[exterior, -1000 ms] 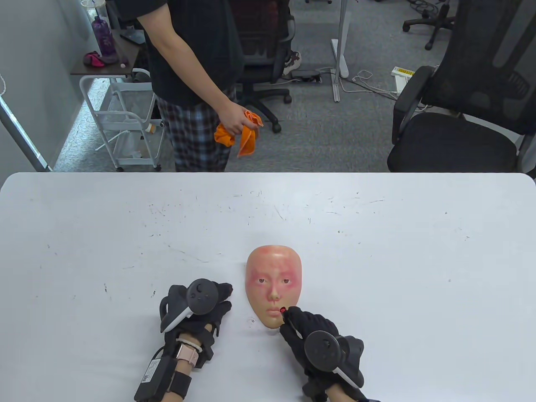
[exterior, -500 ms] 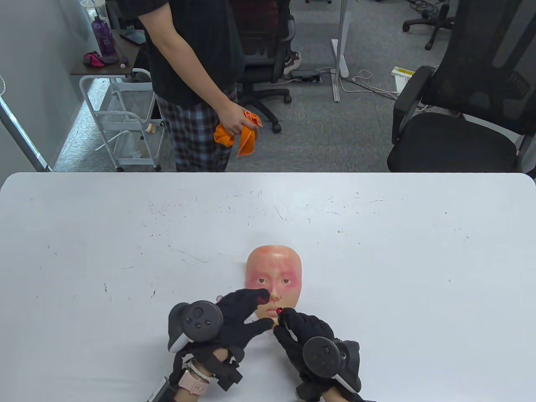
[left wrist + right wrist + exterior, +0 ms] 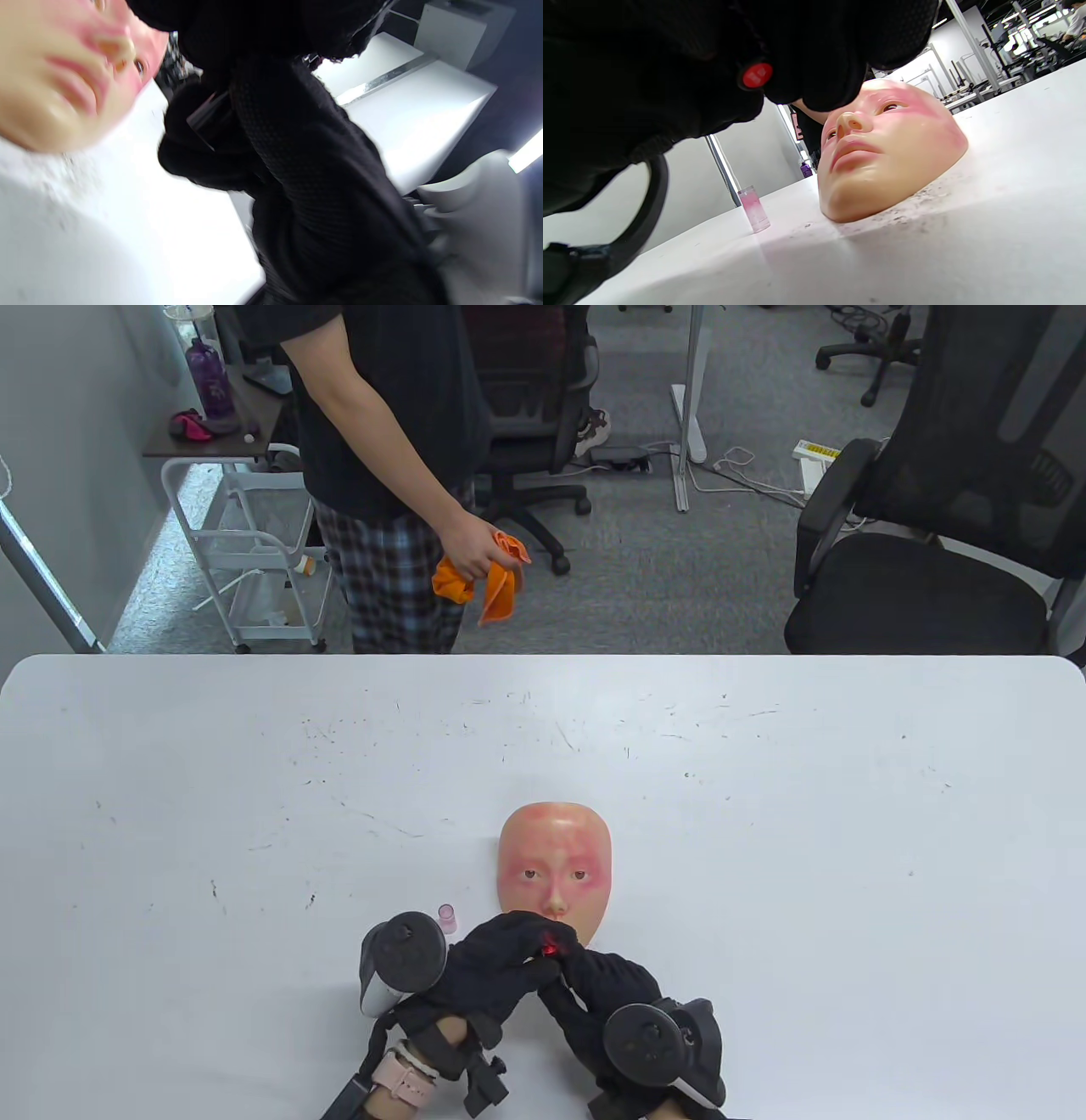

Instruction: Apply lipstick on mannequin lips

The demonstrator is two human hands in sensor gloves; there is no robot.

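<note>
The mannequin face (image 3: 556,857) lies face up on the white table (image 3: 764,814), its lower part hidden by my hands. My right hand (image 3: 579,965) grips the lipstick (image 3: 551,948), whose red tip shows just above the chin. My left hand (image 3: 540,957) reaches in from the left, and its fingers and thumb close on the lipstick near the tip. In the right wrist view the red tip (image 3: 757,75) sits among black gloved fingers, above and left of the face (image 3: 903,144) and clear of the pink lips (image 3: 852,154). The left wrist view shows the face (image 3: 51,84) blurred.
A small pink clear cap (image 3: 446,918) stands upright on the table just left of the face, and also shows in the right wrist view (image 3: 754,209). A person holding an orange cloth (image 3: 479,577) stands beyond the far table edge. Office chairs stand behind.
My left hand came off the table beside the face, crossed to the right and closed on the lipstick, uncovering the pink cap. My right hand drew the lipstick tip slightly left and back from the lips.
</note>
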